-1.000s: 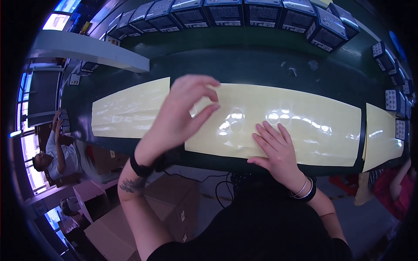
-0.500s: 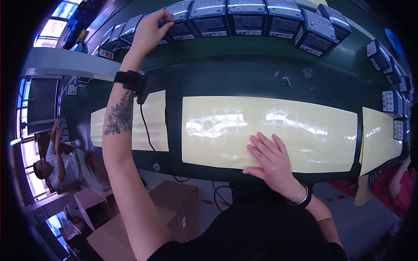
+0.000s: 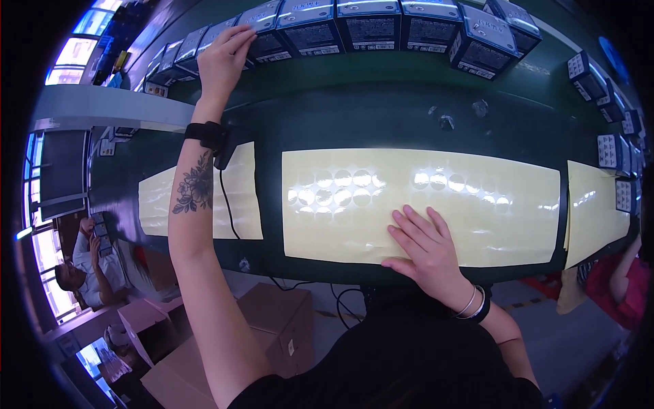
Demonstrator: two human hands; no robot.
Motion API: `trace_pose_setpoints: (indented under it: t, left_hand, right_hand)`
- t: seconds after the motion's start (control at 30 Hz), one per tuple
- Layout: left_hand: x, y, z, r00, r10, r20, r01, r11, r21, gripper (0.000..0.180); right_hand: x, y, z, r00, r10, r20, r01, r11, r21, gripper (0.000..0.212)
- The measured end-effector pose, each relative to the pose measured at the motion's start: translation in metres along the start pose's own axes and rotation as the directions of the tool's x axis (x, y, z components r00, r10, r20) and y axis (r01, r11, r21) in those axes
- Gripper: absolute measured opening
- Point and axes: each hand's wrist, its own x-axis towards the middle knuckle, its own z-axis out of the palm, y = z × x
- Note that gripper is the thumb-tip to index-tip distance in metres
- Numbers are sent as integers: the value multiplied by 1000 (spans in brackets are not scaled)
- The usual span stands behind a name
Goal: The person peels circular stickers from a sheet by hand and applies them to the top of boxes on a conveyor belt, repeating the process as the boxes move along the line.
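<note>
Head cam: left hand (image 3: 221,65) is now up at a far-left box (image 3: 271,48), pinched together, can't tell on what. Right hand (image 3: 430,258) stays spread on the near sheet (image 3: 501,235), so both are in play.

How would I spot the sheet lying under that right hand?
Find the long, dark green table. On it lies a flat, pale yellow middle sheet, with the person's bare right hand over its near edge. Unlike the neighbouring sheets left and right, it plainly shows rows of glossy circles.
</note>
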Motion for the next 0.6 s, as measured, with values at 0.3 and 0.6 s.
trace_pose_setpoints:
  t: [0.3,0.6]
  left_hand:
    - [18,7,-13,879,-193,436,138,978,154,29]
    - [-37,175,-95,908,17,419,111,954,-277,46]
  right_hand:
    - [11,-18,-2,997,59,-41,-60,998,-27,44]
    - [5,-14,15,996,18,-89,-24,997,-76,34]
